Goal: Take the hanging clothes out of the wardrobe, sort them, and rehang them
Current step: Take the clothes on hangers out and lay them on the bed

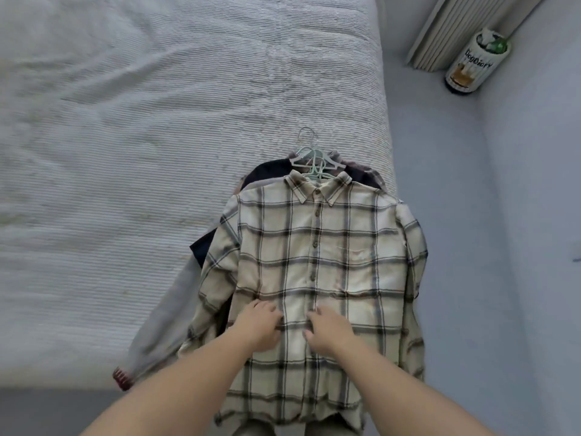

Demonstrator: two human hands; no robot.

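A single wide-angle view comes from the person's head, looking forward and steeply down. It faces the bed (pixel 157 152), whose ribbed cover fills the left and far part of the frame, while a strip of floor (pixel 456 215) runs down the right side. Both forearms enter from the near edge, close beneath the lens. Straight edges bow toward the frame's corners. No second view shares the scene.
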